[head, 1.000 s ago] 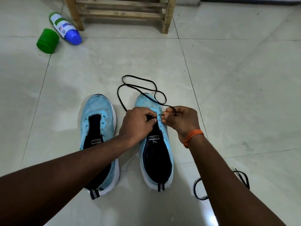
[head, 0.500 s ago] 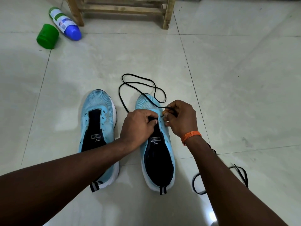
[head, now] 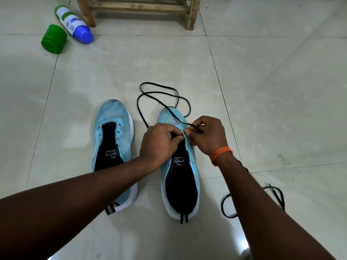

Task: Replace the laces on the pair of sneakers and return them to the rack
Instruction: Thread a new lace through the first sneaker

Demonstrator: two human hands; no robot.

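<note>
Two light-blue sneakers with dark insides stand side by side on the tiled floor, toes away from me. The left sneaker [head: 112, 139] has no lace. Over the right sneaker [head: 180, 184] my left hand [head: 159, 143] pinches the upper at the front eyelets. My right hand [head: 208, 134], with an orange thread band on the wrist, pinches the end of a black lace [head: 159, 92] at an eyelet. The rest of that lace lies in loops on the floor beyond the toe. A second black lace [head: 227, 207] lies on the floor to the right, partly hidden by my right forearm.
The wooden shoe rack [head: 139, 8] stands at the top of the view. Left of it lie a white bottle with a blue cap [head: 75, 23] and a green cup [head: 54, 38] on its side. Pale floor tiles surround the sneakers.
The view has shifted slightly. My right hand has moved a little up and to the right with the lace end. My left hand keeps its hold on the right sneaker.
</note>
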